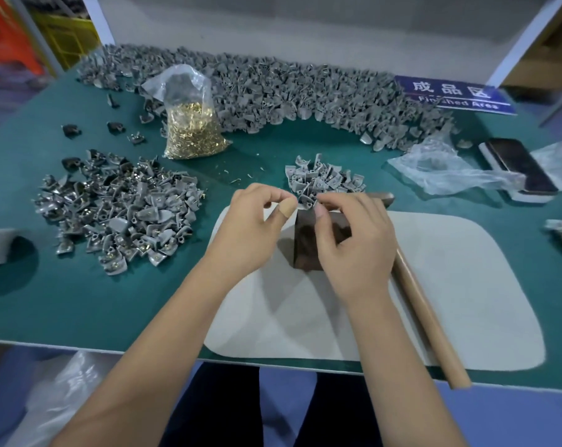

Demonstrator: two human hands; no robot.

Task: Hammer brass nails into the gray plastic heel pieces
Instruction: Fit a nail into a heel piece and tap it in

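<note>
Both my hands hover over a dark metal block [308,240] standing on a pale grey mat [450,285]. My left hand [257,227], its thumb wrapped in a tan bandage, and my right hand [353,233] pinch a gray heel piece [307,201] between them at the block's top. A small pile of gray heel pieces [324,179] lies just beyond. The hammer [424,311] lies on the mat to the right of my right hand, its wooden handle pointing toward me. A clear bag of brass nails [192,124] stands at the back left.
A pile of nailed heel pieces [118,208] lies on the left of the green table [79,301]. A long heap of gray pieces [273,88] runs along the back. A blue sign [450,93], crumpled plastic bag [447,166] and phone [521,166] sit at the right.
</note>
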